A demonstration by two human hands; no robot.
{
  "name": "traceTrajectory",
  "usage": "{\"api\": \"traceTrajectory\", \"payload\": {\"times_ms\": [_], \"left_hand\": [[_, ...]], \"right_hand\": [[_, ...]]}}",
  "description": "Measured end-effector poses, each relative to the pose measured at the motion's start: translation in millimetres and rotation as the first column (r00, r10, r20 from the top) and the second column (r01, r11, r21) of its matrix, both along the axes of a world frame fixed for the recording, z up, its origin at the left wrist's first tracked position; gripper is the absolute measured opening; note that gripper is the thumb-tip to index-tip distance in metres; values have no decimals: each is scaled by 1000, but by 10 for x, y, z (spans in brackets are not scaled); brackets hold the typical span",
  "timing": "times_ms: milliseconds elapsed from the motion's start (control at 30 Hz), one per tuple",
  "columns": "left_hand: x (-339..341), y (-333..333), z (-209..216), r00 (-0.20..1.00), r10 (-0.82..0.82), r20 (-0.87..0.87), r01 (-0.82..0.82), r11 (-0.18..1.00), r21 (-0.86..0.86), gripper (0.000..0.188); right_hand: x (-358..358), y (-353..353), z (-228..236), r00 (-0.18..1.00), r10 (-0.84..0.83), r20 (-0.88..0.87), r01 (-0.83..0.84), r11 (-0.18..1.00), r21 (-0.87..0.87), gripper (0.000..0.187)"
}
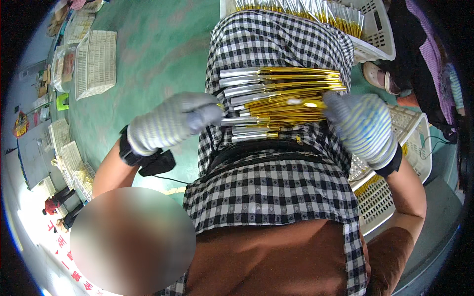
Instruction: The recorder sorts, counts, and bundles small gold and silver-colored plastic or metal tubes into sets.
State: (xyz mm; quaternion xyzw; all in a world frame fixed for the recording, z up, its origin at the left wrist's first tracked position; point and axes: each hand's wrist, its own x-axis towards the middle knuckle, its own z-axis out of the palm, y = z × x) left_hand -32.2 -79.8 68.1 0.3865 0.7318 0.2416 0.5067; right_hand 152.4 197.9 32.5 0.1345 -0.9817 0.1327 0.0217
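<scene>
Across my lap, on a black-and-white checked apron [281,42], lie several slim gold rods [301,85] with silver tube-like ends [242,91] toward the left. My left hand [173,121], in a grey striped glove, is closed in a pinch beside the silver ends. A tiny yellow bit shows at its fingertips; what it holds is mostly hidden. My right hand [365,126], gloved alike, is at the gold ends. Its fingers are closed on a shiny gold rod [312,104], blurred, just above the pile.
A white plastic basket [377,29] full of similar silver-and-gold rods stands beyond my knees. More white baskets [419,143] with gold pieces are at my right. Another person's shoe [377,78] is close by. A white crate [96,64] sits on the green floor at left.
</scene>
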Motion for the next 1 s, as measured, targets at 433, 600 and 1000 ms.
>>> {"api": "traceTrajectory", "payload": {"times_ms": [433,600,1000], "left_hand": [[633,138,-370,874,-143,-464,340,863,374,37],[601,79,-344,856,-148,-496,361,858,366,39],[2,403,-325,700,45,-713,326,868,375,31]], "right_hand": [[-347,-456,-258,985,85,-151,-90,996,-22,38],[-349,-273,-220,974,-6,-226,-33,986,-166,31],[-599,-54,-439,991,-95,-94,90,994,-61,23]]}}
